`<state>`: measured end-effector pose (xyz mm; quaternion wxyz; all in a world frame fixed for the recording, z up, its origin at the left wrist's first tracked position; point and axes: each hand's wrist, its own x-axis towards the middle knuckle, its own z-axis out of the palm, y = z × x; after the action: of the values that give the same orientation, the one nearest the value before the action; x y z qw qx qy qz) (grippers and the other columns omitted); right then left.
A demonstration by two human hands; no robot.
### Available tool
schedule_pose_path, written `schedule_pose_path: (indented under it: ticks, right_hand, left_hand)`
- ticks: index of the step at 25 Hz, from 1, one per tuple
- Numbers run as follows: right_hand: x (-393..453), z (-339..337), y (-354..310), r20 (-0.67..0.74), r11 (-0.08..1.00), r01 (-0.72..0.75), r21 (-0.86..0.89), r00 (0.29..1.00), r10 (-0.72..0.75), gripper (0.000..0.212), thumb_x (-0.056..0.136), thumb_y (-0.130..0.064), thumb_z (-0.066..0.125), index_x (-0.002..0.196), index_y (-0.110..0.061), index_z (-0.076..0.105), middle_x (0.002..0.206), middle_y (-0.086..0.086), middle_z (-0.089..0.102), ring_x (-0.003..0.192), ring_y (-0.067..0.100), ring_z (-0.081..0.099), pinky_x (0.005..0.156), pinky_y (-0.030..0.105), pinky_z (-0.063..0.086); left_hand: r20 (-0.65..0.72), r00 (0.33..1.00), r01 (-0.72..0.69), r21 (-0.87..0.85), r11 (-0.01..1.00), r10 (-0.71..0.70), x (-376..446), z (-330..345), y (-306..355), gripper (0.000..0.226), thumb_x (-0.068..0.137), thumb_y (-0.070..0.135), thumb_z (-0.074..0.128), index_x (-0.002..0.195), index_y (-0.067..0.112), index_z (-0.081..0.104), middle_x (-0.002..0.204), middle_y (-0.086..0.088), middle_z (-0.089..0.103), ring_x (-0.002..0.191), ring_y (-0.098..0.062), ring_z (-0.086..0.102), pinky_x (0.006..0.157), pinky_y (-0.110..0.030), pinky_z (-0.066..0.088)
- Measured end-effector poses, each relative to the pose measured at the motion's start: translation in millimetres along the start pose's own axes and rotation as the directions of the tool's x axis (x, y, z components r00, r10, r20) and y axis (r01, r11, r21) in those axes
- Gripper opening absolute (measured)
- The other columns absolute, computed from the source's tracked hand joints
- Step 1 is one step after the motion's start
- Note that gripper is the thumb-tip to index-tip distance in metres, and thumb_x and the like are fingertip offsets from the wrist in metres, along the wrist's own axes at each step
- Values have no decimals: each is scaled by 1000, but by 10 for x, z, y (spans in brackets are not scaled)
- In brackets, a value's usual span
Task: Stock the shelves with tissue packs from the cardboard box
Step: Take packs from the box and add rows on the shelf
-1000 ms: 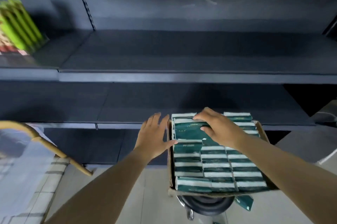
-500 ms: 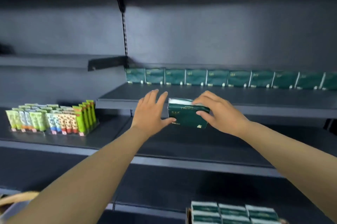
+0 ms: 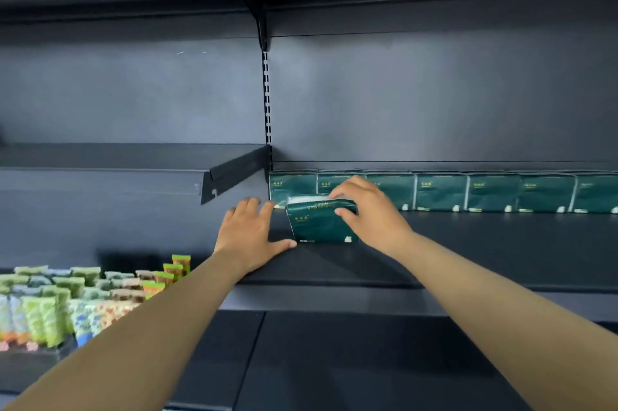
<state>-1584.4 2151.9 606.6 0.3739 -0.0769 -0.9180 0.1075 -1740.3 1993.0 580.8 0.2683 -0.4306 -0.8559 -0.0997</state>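
Up from mid-air, the tissue pack (image 3: 321, 221) now stands on the shelf (image 3: 468, 243), right hand (image 3: 366, 210) grasping it; left hand (image 3: 250, 236) flat, released; back row (image 3: 468, 191) lies just beyond.

Your dark metal shelf (image 3: 485, 253) lies bare toward 3 o'clock; a row of dark green tissue packs (image 3: 468, 191) blocks 12 o'clock.

Colourful small packets (image 3: 67, 300) stand in rows on the lower left shelf (image 3: 30, 364).
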Motion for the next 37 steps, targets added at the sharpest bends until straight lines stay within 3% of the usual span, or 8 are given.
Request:
schedule_pose_path:
  ticks: [7, 11, 17, 21, 24, 29, 33, 37]
  right_hand:
    - [860, 896, 230, -71, 987, -149, 56, 986, 152, 21, 89, -10, 60, 109, -15, 61, 112, -1, 55, 113, 16, 47, 97, 28, 38]
    - [1058, 1126, 367, -64, 991, -129, 37, 989, 131, 26, 88, -13, 62, 114, -13, 60, 113, -3, 53, 115, 16, 44, 98, 23, 34]
    - [1175, 1125, 533, -10, 987, -39, -153, 999, 38, 40, 85, -16, 66, 123, -11, 55, 122, 3, 50, 121, 17, 36, 103, 21, 26]
    - [1157, 1193, 588, 47, 957, -19, -290, 998, 34, 57, 85, -24, 65, 137, -20, 41, 138, 0, 38, 132, 17, 26, 109, 37, 27]
    - [1126, 1259, 617, 92, 944, -44, -328, 993, 79, 67, 86, -27, 64, 143, -27, 28, 148, -2, 24, 138, 16, 14, 109, 38, 21]
    - [1064, 1176, 566, 78, 939, -69, -337, 992, 101, 71, 85, -28, 64, 144, -28, 25, 149, -2, 22, 138, 17, 14, 110, 40, 23]
    - [792, 854, 463, -37, 915, -172, -366, 985, 170, 64, 86, -31, 64, 140, -24, 31, 145, 1, 26, 136, 20, 18, 108, 41, 26]
    - [131, 279, 407, -97, 907, -242, -344, 970, 222, 60, 86, -34, 62, 138, -21, 35, 145, 3, 27, 134, 22, 21, 107, 42, 28]
  left_hand:
    - [73, 997, 19, -239, 971, -2, 710, 477, -492, 87, 81, 65, 55, 146, 19, 21, 150, -6, 25, 138, -23, 24, 109, -32, 23]
    - [13, 1000, -12, -398, 917, 19, 879, 602, -496, 73, 87, 47, 61, 141, 13, 26, 143, -5, 33, 132, -18, 31, 93, -16, 13]
    - [-11, 999, 28, -396, 918, -35, 1010, 639, -434, 72, 89, 44, 60, 142, 10, 25, 144, -7, 33, 132, -20, 31, 94, -18, 6]
    - [-29, 997, 57, -388, 920, -74, 1043, 685, -417, 76, 90, 44, 59, 144, 10, 18, 145, -7, 33, 132, -20, 31, 93, -18, 7]
    - [38, 993, 120, -427, 896, -115, 1050, 728, -422, 81, 88, 46, 61, 146, 9, 17, 147, -8, 31, 134, -21, 30, 91, -19, 11]
    - [206, 952, 266, -184, 946, -227, 1026, 748, -437, 98, 84, 67, 48, 148, 4, 9, 154, -11, 21, 140, -25, 22, 107, -32, 27]
    - [202, 962, 167, 92, 982, -182, 815, 583, -310, 101, 83, 77, 29, 149, 4, 7, 151, -13, 22, 139, -28, 22, 110, -38, 26]
    - [180, 982, 32, 145, 989, -59, 415, 296, 159, 95, 85, 75, 28, 150, 9, 10, 147, -9, 27, 137, -26, 23, 108, -37, 26]
